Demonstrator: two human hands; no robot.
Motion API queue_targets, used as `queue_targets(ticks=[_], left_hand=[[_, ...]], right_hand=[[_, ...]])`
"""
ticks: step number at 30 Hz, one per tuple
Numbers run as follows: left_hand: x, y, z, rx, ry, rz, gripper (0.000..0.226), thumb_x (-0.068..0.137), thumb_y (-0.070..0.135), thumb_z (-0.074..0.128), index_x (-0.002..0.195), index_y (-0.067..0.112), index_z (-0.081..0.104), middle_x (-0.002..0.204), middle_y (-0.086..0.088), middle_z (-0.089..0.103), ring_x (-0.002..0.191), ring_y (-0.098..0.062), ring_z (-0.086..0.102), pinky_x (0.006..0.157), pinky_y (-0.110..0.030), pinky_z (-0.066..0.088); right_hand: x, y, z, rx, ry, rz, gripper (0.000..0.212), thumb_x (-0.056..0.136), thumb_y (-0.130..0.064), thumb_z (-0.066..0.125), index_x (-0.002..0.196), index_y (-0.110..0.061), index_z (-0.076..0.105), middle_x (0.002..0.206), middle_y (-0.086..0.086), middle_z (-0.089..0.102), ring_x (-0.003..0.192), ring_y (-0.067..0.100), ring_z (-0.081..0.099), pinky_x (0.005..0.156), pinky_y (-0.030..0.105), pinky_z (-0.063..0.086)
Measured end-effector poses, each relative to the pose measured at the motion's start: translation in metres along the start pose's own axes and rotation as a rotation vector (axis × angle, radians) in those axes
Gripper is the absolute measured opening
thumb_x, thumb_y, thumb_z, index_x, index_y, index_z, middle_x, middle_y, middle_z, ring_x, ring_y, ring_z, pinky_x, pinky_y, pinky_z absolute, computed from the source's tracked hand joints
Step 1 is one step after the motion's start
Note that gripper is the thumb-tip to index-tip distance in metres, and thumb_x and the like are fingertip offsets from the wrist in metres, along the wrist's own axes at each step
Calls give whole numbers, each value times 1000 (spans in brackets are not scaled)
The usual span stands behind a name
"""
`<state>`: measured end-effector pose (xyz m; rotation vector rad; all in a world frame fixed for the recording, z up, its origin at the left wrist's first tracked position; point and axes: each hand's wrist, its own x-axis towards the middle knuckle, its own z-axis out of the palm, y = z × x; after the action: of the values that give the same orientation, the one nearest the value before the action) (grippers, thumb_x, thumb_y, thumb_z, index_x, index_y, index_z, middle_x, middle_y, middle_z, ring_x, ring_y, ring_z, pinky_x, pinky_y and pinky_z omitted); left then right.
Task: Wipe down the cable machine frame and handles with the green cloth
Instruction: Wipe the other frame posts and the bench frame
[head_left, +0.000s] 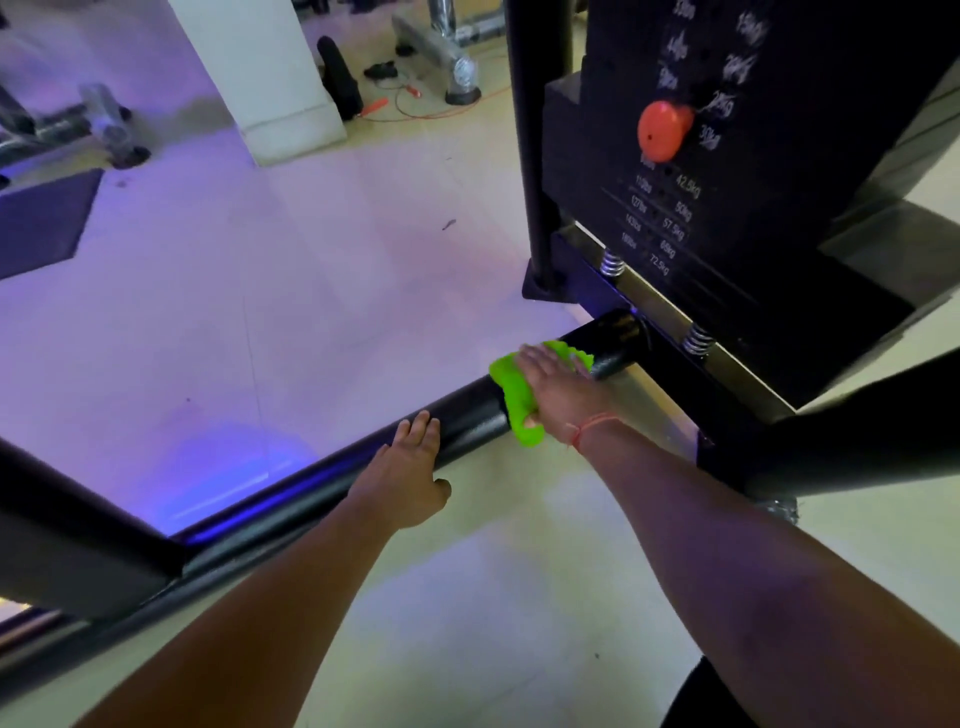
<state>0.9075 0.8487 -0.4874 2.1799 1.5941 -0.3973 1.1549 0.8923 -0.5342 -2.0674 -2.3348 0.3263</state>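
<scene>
Pale gym floor (311, 291), crumpled bright green cloth (511, 395), black frame tube (467, 415)

Under your right hand (558, 392) the green cloth (511, 402) looks soft and nubbly. The black bar (470, 421) your left hand (410, 465) rests on is smooth, glossy painted metal. Beyond your right hand, bright steel springs (613, 265) and a shiny red plastic knob (662, 130).
</scene>
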Motion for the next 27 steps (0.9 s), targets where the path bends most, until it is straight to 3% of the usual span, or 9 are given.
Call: queue_targets(ticks=[4, 9, 12, 14, 16, 20, 23, 25, 27], left_hand=[[11, 20, -4, 31, -8, 34, 86, 95, 34, 53, 162, 17, 1, 169, -1, -10, 156, -22, -3, 125, -42, 19], [33, 38, -15, 38, -23, 70, 87, 93, 35, 56, 161, 15, 5, 169, -3, -4, 156, -22, 3, 124, -41, 19], [36, 46, -18, 39, -66, 53, 88, 93, 35, 55, 161, 14, 4, 169, -4, -6, 156, -24, 4, 124, -37, 18], [33, 46, -21, 46, -104, 46, 89, 93, 33, 56, 161, 16, 1, 169, -2, -9, 156, -23, 6, 124, -35, 19], [31, 46, -25, 68, -133, 50, 89, 93, 31, 55, 161, 18, -1, 169, 0, -12, 156, -22, 8, 123, -34, 20], [30, 52, -35, 122, -171, 51, 85, 95, 29, 51, 161, 16, 0, 169, -2, -11, 156, -24, 6, 124, -34, 19], [31, 56, -40, 177, -192, 51, 80, 98, 30, 48, 161, 13, 1, 169, -5, -11, 156, -25, 4, 124, -35, 15], [33, 57, -41, 186, -203, 46, 80, 99, 30, 47, 161, 13, 0, 169, -6, -11, 156, -26, 3, 124, -35, 15], [32, 57, -41, 170, -212, 40, 80, 98, 29, 48, 161, 14, 0, 168, -4, -12, 156, -25, 2, 124, -36, 15]], right_hand=[[-4, 48, -5, 125, 24, 257, 100, 89, -33, 73, 162, -22, 7, 170, -9, -7, 156, 15, -5, 123, 47, 13], [2, 5, -6, 147, -78, 42, 93, 94, -46, 64, 162, -15, 10, 170, 5, -2, 157, 28, -4, 124, 43, 11], [-4, 6, -7, 216, 66, 59, 79, 95, -40, 64, 156, -14, 21, 164, 11, 23, 154, 27, 16, 119, 40, 24], [-6, 19, -9, 360, 229, 235, 69, 95, -32, 65, 150, -13, 29, 153, 16, 38, 142, 35, 39, 108, 42, 38], [-4, 36, -11, 549, 354, 537, 61, 96, -29, 64, 146, -12, 34, 142, 20, 49, 123, 42, 57, 94, 45, 48], [-8, 38, -20, 874, 371, 968, 60, 95, -39, 66, 146, -16, 46, 130, 19, 65, 119, 38, 63, 93, 39, 53], [-8, -4, -7, 1168, 344, 1131, 47, 96, -41, 64, 132, -10, 63, 124, 14, 69, 116, 37, 65, 92, 38, 51], [-6, -29, -2, 1577, 355, 1086, 35, 96, -41, 60, 117, -16, 73, 105, 1, 76, 88, 30, 74, 77, 33, 59], [-2, -23, -10, 1795, 318, 988, 30, 104, -30, 49, 128, -17, 63, 115, -4, 69, 73, 13, 64, 58, 21, 55]])
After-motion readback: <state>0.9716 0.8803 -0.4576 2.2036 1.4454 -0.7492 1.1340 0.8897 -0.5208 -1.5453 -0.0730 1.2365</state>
